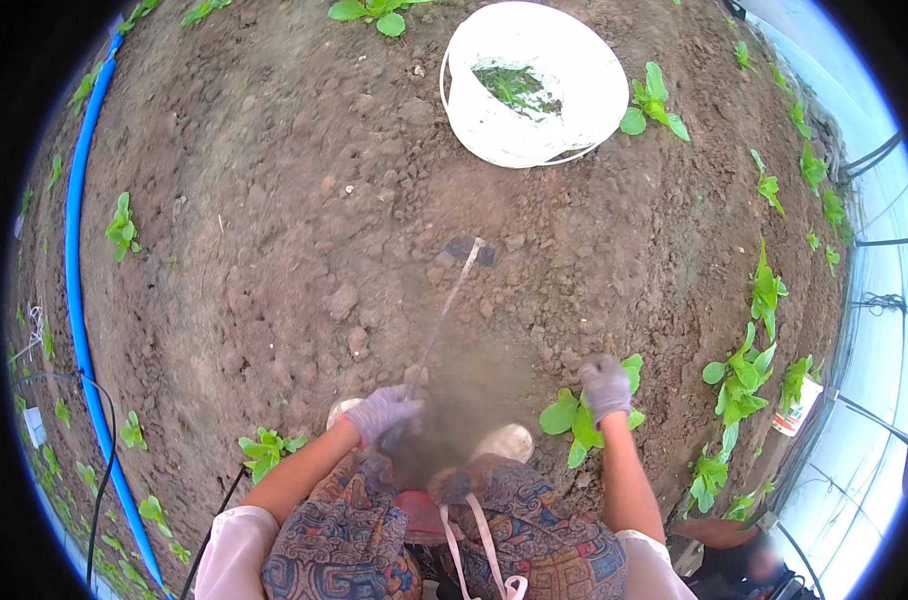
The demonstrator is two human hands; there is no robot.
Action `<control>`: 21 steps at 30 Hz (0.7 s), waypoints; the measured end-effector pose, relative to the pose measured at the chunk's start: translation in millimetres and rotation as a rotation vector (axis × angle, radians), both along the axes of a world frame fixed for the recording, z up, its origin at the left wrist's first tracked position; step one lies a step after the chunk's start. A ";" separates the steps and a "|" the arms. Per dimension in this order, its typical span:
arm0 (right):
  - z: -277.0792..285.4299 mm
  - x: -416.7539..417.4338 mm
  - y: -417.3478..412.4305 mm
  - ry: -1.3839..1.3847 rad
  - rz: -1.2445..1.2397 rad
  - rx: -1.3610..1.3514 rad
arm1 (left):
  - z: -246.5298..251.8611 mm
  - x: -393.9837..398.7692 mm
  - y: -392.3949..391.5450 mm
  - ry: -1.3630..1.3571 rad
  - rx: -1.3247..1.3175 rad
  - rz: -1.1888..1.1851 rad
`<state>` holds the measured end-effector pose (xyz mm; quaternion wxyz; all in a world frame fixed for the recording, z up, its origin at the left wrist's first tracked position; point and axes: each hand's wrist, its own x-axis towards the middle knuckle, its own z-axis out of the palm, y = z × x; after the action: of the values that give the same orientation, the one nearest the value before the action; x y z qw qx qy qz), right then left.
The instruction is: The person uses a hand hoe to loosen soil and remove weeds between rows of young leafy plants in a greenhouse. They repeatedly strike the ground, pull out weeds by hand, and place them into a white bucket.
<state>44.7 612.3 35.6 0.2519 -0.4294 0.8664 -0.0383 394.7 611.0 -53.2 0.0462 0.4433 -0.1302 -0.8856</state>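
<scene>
Gloved in pale purple, my left hand (385, 411) is closed on the handle of a small hand hoe (461, 274), whose dark blade lies on the bare soil ahead of my feet. My right hand (605, 384), in a matching glove, is at a leafy green plant (572, 418), its fingers curled over the upper leaves. Whether anything is between those fingers cannot be seen. Beyond the hoe, a white plastic bucket (499, 142) with a wire handle stands tilted, with pulled green weeds inside. A blurred patch covers the ground between my shoes.
A blue hose (74, 225) runs along the left, with a black cable (107, 465) near it. Rows of leafy plants (743, 379) grow at the right beside plastic greenhouse sheeting (874, 300). A white tub (797, 407) stands there. Another person (746, 566) is at the lower right.
</scene>
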 end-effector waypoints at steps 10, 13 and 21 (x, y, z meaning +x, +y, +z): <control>200.1 47.8 -255.4 -0.212 0.026 -0.830 | -8.2 0.7 0.4 -0.013 -0.142 -0.137; 175.1 41.3 -295.5 0.139 0.224 -0.260 | -13.4 1.8 3.5 -0.031 -0.208 -0.165; 36.7 63.2 -148.1 -0.313 0.003 -0.462 | -11.2 7.7 4.9 -0.158 -0.381 -0.391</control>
<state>107.9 464.2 72.2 0.2783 -0.4658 0.7844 -0.3005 402.3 615.9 -64.4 -0.0531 0.4609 -0.3804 -0.8000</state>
